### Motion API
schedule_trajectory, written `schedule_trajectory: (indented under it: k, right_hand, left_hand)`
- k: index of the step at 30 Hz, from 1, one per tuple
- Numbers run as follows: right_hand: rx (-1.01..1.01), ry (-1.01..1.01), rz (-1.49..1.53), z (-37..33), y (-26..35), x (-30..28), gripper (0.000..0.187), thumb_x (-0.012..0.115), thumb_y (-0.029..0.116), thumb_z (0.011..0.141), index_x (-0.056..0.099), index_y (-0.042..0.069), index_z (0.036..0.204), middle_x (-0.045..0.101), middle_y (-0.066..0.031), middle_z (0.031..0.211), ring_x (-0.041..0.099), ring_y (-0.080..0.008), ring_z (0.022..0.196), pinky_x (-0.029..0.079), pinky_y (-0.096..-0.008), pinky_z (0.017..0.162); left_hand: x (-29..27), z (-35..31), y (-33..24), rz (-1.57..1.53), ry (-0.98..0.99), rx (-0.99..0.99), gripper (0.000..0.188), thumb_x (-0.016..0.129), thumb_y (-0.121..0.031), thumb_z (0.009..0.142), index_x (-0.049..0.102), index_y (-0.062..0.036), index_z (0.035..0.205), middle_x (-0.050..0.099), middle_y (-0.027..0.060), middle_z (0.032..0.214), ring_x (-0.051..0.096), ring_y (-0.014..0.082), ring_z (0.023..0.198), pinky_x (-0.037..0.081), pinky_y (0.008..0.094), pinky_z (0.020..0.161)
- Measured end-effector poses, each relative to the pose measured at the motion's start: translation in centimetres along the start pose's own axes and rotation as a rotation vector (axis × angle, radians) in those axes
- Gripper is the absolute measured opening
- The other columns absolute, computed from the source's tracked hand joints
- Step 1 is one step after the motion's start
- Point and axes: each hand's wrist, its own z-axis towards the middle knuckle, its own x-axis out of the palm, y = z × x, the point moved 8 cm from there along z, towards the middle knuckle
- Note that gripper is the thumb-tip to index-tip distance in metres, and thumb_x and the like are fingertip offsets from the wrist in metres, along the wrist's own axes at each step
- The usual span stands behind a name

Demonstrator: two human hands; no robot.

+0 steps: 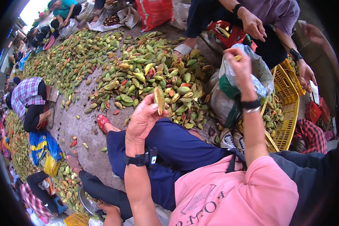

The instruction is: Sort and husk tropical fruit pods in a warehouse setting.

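Observation:
Raised above my lap, my left hand (pixel 142 119) pinches a split seed pod (pixel 159 101), long and yellow-brown, upright between thumb and fingers. My right hand (pixel 240 69) is lifted higher, at the mouth of a pale woven sack (pixel 263 69) with a green band. Its fingers are curled closed around a small yellowish pod piece (pixel 237 57), mostly hidden by the hand. In front of my legs lies a big heap of green and brown pods (pixel 154 73), some split with red-orange insides.
Close on the right, a co-worker's hands (pixel 254 24) hang above a red basket (pixel 226 32). Yellow plastic crates (pixel 288 116) stand beside the sack. A red sack (pixel 154 13) is behind the heap. Other people sit along the left, near a blue-and-yellow bag (pixel 45 148).

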Motion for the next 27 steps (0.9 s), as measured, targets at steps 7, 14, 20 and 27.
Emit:
schedule_trajectory:
  k: [7,14,20,27]
  right_hand:
    - [0.28,-0.061,-1.346,4.7,-9.7,-12.7,0.056,0.056,0.054,0.089,0.057,0.007,0.121,0.055,-0.0232,0.122,0.059,-0.0402,0.106,0.048,-0.0483,0.087]
    - [-0.126,0.261,-0.949,0.4,-12.4,-8.4,0.034,0.046,0.037,0.098,0.059,0.006,0.105,0.061,-0.0212,0.11,0.056,-0.0411,0.104,0.045,-0.0491,0.086]
    - [-0.056,-0.048,-1.245,4.8,-16.1,-17.1,0.022,0.05,0.028,0.096,0.056,0.007,0.102,0.063,-0.0177,0.096,0.06,-0.0406,0.092,0.047,-0.0505,0.073]
    - [-0.351,0.208,-0.559,-4.5,-2.2,7.3,0.01,0.058,0.008,0.08,0.059,0.005,0.089,0.059,-0.0122,0.082,0.059,-0.0322,0.073,0.048,-0.044,0.065]
  left_hand:
    - [0.1,-2.2,-3.4,-0.031,-0.005,0.197,0.063,0.068,-0.01,0.085,0.035,-0.0017,0.138,0.056,0.0182,0.125,0.06,0.031,0.113,0.049,0.0425,0.1]
    - [-1.4,-2.7,-3.6,-0.025,-0.116,0.22,0.057,0.073,-0.017,0.087,0.041,-0.0038,0.132,0.059,0.009,0.102,0.061,0.0227,0.094,0.05,0.0386,0.092]
    - [-2.5,-2.6,-3.0,-0.043,-0.179,0.204,0.033,0.069,-0.016,0.09,0.051,-0.0046,0.116,0.059,0.0061,0.094,0.059,0.0196,0.084,0.049,0.036,0.088]
    - [-3.9,-3.4,-3.4,0.155,-0.383,0.178,0.034,0.068,-0.008,0.088,0.052,-0.0028,0.117,0.06,0.005,0.094,0.063,0.0165,0.083,0.051,0.028,0.078]
